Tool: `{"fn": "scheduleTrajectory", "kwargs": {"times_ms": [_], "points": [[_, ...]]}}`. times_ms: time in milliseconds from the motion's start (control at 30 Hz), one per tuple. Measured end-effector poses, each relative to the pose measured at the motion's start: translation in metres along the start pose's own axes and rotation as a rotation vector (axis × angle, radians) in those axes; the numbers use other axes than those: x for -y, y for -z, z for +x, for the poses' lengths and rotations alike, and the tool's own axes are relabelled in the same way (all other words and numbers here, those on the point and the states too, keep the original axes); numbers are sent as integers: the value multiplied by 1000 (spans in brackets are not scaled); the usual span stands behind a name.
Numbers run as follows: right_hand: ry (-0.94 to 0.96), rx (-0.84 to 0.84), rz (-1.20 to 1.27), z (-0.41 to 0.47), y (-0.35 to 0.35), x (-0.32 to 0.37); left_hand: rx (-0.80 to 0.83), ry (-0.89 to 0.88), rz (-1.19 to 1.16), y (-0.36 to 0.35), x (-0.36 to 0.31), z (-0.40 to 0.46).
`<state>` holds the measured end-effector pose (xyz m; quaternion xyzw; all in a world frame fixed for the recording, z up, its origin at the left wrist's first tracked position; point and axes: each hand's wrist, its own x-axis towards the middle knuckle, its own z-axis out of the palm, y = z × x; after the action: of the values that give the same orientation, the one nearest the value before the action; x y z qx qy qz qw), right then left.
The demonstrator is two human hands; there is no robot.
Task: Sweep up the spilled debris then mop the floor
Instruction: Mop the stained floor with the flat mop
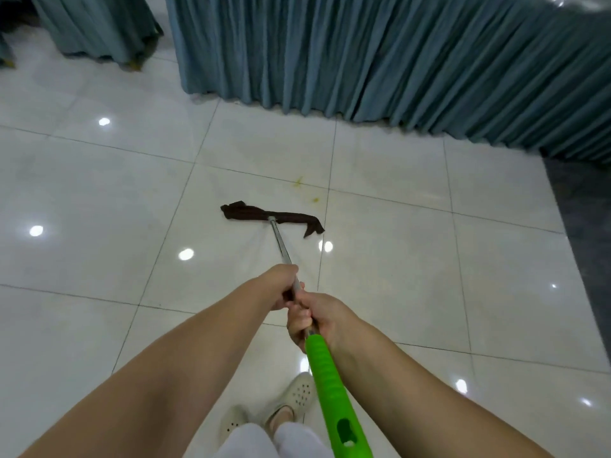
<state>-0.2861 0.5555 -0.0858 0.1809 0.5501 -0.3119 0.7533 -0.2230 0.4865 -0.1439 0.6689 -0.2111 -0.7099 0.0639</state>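
The white tiled floor fills most of the view, glossy with lamp glare, and a pleated teal curtain hangs along its far edge. A mop reaches out from the person toward the middle of the floor: a metal shaft with a green grip at the near end and a dark brown mop cloth lying flat on the tile at the far end. Just beyond the cloth sit small yellow stains near a grout line (no loose debris shows, so the mopping stage seems to be in hand).

To do it well, I judge the cloth should be pushed forward over those stains with steady downward pressure, in overlapping passes.

Both arms stretch forward. The left hand is clenched around the metal shaft, farther along it; the right hand grips the shaft just behind, touching it, right above the green grip.
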Motion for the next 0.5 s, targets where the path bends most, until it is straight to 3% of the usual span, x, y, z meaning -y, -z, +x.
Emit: {"fn": "scheduleTrajectory", "kwargs": {"times_ms": [267,500], "points": [[28,-64,45,-34,66,53,98,22,19,-94,-17,-10],[56,34,-12,-51,88,89,132,29,-24,-127,-37,-10]]}}
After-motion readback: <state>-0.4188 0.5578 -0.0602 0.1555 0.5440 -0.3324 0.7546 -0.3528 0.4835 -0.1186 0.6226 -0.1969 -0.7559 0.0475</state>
